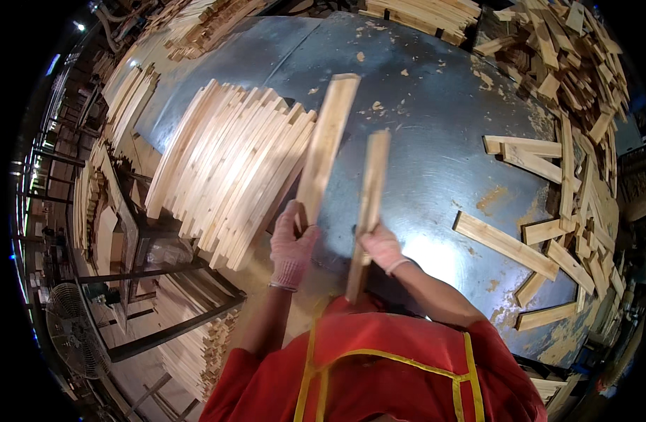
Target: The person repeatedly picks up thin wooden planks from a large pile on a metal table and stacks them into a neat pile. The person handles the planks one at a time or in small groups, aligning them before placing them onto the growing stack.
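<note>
While your left hand has its grip closed on the wide board near its lower end | your right hand grips the narrow board | both boards apart, right of the stacked strips, over the metal surface

Widest passage: middle of the metal tabletop, running from beside the right hand toward the far edge, where a strip stack closes it off; flat pale flecks scattered along the way. Left side blocked by a packed row of wooden strips, close beside the board in the left hand, with just a slim gap between that board and the right hand's strip. Right side obstructed by loose, crossing pieces, thickening into a tangled heap at far right.
</note>
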Tool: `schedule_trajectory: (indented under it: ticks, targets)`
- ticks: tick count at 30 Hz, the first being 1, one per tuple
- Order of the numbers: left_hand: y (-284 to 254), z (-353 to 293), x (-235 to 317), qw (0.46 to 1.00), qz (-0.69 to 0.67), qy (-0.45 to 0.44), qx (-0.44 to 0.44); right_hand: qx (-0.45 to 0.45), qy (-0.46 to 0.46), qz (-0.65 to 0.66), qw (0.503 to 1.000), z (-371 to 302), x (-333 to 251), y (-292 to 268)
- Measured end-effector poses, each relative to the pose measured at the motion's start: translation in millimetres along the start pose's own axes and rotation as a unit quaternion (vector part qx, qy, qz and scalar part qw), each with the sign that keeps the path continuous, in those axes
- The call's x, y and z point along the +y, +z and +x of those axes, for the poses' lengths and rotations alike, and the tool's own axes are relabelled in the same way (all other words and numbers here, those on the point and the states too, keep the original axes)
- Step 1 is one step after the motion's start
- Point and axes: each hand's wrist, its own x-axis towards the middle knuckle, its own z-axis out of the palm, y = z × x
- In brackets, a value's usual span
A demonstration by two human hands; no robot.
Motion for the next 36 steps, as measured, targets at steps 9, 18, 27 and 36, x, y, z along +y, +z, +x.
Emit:
schedule_trajectory:
  ticks: [9,18,27,36]
  targets:
    - [-40.7,1.4,3.4,0.982,-0.135,-0.133,-0.019,-0.420,0.008,0.327,0.846,41.2,-91.3,74.5]
    - [52.5,-2.7,60.3,0.925,-0.230,0.022,-0.301,-0.311,-0.094,0.363,0.873,-52.7,-12.7,-27.1]
    - [127.0,-30.4,73.0,0.881,-0.046,0.181,-0.435,0.227,-0.460,0.441,0.736,-36.9,-123.4,-486.1]
    - [184.4,-65.5,36.5,0.860,0.101,0.121,-0.485,0.090,-0.063,-0.534,0.838,-119.2,174.9,-374.5]
